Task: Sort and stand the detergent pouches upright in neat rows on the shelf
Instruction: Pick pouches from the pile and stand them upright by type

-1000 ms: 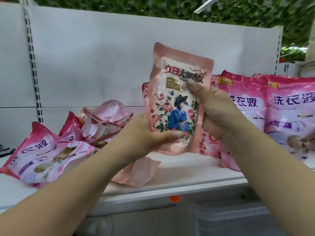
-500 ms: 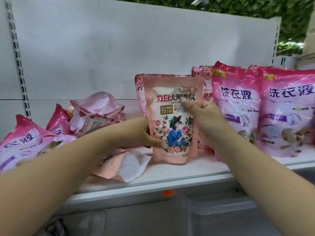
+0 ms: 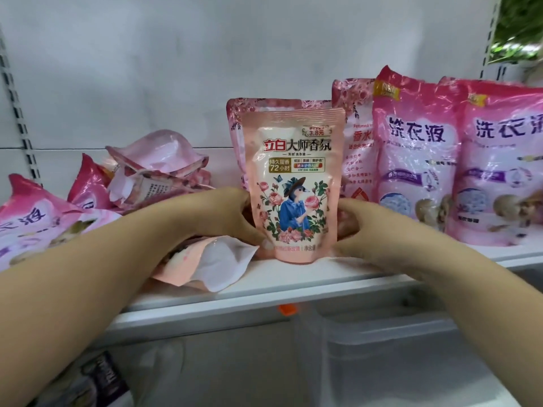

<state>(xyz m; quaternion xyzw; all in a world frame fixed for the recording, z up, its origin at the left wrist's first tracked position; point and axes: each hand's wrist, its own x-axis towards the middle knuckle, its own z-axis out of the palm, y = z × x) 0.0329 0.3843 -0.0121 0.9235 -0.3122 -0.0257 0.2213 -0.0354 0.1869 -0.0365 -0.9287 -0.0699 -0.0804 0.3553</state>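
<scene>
Both hands, left hand [image 3: 232, 215] and right hand [image 3: 357, 227], curl fingers around the rose pouch [image 3: 293, 186] standing on the shelf [image 3: 264, 289], purple pouches [image 3: 417, 160] upright, left pile [image 3: 155, 171] unsorted.

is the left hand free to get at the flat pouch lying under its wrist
Probably not yet. The left hand holds the side of the upright rose pouch. The flat pouch lies uncovered just below the wrist, so once the hand lets go, nothing blocks it.
</scene>
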